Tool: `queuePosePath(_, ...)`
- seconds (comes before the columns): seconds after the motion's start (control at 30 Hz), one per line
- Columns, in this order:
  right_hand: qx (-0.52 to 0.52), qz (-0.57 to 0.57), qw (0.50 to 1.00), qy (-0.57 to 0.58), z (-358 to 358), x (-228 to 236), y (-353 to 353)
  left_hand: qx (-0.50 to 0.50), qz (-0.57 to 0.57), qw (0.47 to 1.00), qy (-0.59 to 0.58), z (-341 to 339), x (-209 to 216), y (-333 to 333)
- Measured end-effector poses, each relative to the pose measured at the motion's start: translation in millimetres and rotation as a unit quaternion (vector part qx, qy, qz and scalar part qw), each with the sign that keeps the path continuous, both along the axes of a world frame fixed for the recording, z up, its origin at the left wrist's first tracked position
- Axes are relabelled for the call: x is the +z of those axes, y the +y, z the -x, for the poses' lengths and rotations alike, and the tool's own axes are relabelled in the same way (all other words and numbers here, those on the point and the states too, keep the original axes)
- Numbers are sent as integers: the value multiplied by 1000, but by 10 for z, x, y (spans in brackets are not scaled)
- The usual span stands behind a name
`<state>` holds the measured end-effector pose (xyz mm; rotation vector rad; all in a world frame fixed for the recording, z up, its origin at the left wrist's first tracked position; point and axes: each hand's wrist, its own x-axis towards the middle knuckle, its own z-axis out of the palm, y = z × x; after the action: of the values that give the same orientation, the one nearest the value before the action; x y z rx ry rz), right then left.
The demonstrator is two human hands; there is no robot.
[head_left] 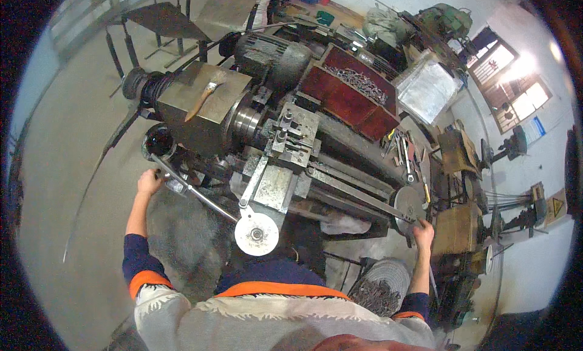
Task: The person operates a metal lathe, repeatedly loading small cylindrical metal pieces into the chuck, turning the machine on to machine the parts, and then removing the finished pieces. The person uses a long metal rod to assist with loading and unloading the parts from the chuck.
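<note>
A small lathe-like machine point(212, 129) stands in front of me. My left hand point(150, 181) is closed at its left side, beside a metal fitting point(176, 183) and the upper end of a shiny rod point(209, 202); what the fingers grip is hidden. Out to the right, my right hand point(423, 232) is closed around the end of a long flat bar point(355, 190), next to a grey disc point(408, 205). Between my hands are a tool slide point(291, 135) and a white round plate point(256, 234) close to my body. A bright metal chuck point(248, 121) sits left of the slide.
A wooden-handled brush point(205, 101) lies on the headstock cover. Behind the slide is a dark red tray point(340, 99) holding small metal parts. Wrenches point(405, 156) lie to its right. A mesh basket point(379, 284) of metal pieces stands low right. A motor point(273, 56) sits behind.
</note>
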<state>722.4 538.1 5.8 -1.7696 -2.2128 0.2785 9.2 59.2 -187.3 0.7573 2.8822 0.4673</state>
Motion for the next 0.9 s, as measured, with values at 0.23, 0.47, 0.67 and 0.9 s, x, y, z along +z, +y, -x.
queuePosePath(0.23,-159,110,924,-330,-2640,-1135,503,87,-386,904,-160,198,303,434)
queuePosePath(0.47,-219,97,934,-265,-1780,-885,41,141,-252,957,-1,224,409,658)
queuePosePath(0.67,-287,46,927,-235,-1599,-974,-489,231,-396,889,22,103,170,886)
queuePosePath(0.9,-286,8,936,-205,-1490,-1126,-748,226,-440,869,9,-34,387,899)
